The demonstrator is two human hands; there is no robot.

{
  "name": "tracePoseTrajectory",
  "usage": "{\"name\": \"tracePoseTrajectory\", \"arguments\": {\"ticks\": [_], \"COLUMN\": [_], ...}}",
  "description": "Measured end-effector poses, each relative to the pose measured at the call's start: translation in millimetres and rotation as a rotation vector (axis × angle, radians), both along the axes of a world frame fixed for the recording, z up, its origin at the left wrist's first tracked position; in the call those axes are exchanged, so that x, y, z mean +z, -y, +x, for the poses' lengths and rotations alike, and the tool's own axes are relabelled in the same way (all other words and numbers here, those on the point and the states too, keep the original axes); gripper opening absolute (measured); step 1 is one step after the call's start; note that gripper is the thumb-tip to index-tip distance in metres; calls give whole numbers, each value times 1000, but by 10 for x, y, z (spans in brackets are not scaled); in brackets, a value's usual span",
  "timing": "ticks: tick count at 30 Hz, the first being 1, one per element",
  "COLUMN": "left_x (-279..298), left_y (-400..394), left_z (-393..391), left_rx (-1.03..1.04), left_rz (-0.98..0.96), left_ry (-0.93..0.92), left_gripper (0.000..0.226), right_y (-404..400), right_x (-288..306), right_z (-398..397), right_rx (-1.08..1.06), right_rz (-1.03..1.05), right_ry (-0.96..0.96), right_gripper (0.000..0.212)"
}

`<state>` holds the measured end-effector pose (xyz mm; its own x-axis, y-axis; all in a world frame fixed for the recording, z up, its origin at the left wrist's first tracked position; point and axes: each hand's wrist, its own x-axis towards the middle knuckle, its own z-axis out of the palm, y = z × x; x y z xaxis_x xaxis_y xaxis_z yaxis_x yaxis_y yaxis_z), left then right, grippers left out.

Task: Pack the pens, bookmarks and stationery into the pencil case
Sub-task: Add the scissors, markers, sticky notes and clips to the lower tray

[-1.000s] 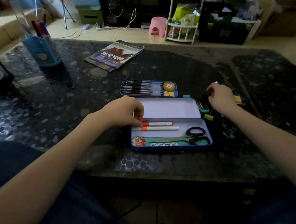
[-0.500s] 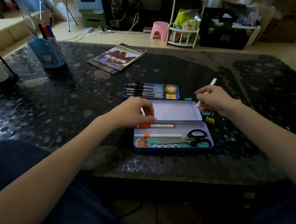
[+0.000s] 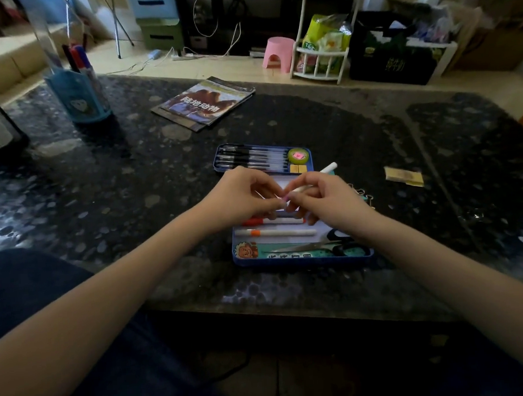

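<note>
Both hands' grip on white pen above open pencil case

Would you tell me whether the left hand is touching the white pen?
Touching: the head view shows the left hand pinching the pink tip of the white pen.

Left hand and right hand meet fingertip to fingertip, fingers curled.
</note>
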<state>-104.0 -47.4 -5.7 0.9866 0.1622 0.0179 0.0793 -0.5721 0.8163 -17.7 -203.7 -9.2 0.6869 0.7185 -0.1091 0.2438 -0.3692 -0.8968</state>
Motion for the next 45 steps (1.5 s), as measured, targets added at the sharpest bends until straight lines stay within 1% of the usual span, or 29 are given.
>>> {"name": "tracePoseTrajectory", "arguments": {"ticks": [2,4,6,7,9,11,13,15,20,24,30,35,37,41,45], "left_x": [18,62,111,132,155,161,166,166,129,109,90,82,92,110,42], "left_y": [-32,-95,-175,-209,-247,-256,-269,-292,-290,-291,-286,-257,-277,-306,-302], "left_z": [-4,-8,-15,-24,-39,-45,-58,-74,-98,-91,-90,-73,-68,-61,-47], "left_rx": [-29,-73,-99,-106,-125,-141,-138,-120,-117,-104,-99,-128,-150,-172,-198], "left_rz": [57,97,91,85,99,151,223,304,485,547,572,624,607,549,547], "left_ry": [-44,-118,-182,-202,-220,-225,-245,-267,-286,-248,-227,-230,-250,-271,-268], "left_gripper": [15,14,15,14,14,14,11,10,18,9,11,7,4,10,10], "right_y": [13,62,148,193,272,324,343,337,264,244,280,292,287,285,287], "right_x": [-39,-70,-81,-91,-140,-199,-236,-263,-347,-395,-388,-387,-380,-366,-349], "right_z": [4,46,101,119,122,109,108,101,38,36,83,93,93,91,110], "right_rx": [14,15,47,80,133,129,111,110,111,112,111,90,88,88,107], "right_rz": [-28,-86,-161,-197,-245,-276,-290,-296,-297,-305,-306,-332,-334,-349,-404], "right_ry": [74,242,434,500,571,654,706,715,701,684,621,618,610,612,631], "right_gripper": [11,12,12,13,14,9,9,12,16,10,5,4,3,2,6]}}
